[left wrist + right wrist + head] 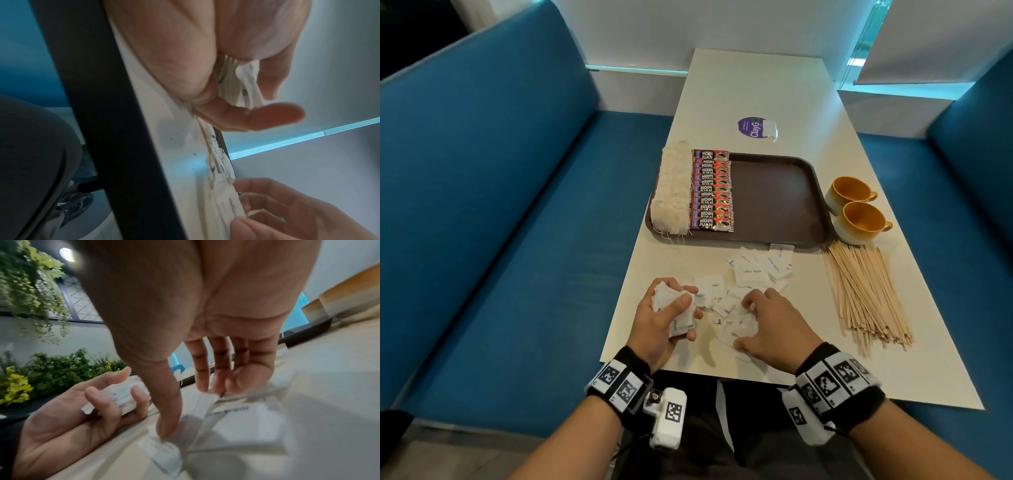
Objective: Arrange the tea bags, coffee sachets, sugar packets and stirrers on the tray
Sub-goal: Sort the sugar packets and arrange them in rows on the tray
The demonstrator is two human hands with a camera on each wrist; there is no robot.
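My left hand (671,310) grips a stack of white sugar packets (666,298) near the table's front edge; the stack (244,81) also shows in the left wrist view. My right hand (744,323) arches over loose sugar packets (755,269), thumb and fingertips (202,386) closing on a few of them on the table. On the brown tray (774,198), tea bags (671,192) line the left edge, with a row of red coffee sachets (711,192) beside them. Wooden stirrers (866,294) lie in a heap to the right.
Two yellow-lined cups (849,192) (859,221) stand right of the tray. A purple round sticker (751,127) lies behind it. Blue sofa seats (517,240) flank the white table (756,85). The tray's right half is bare.
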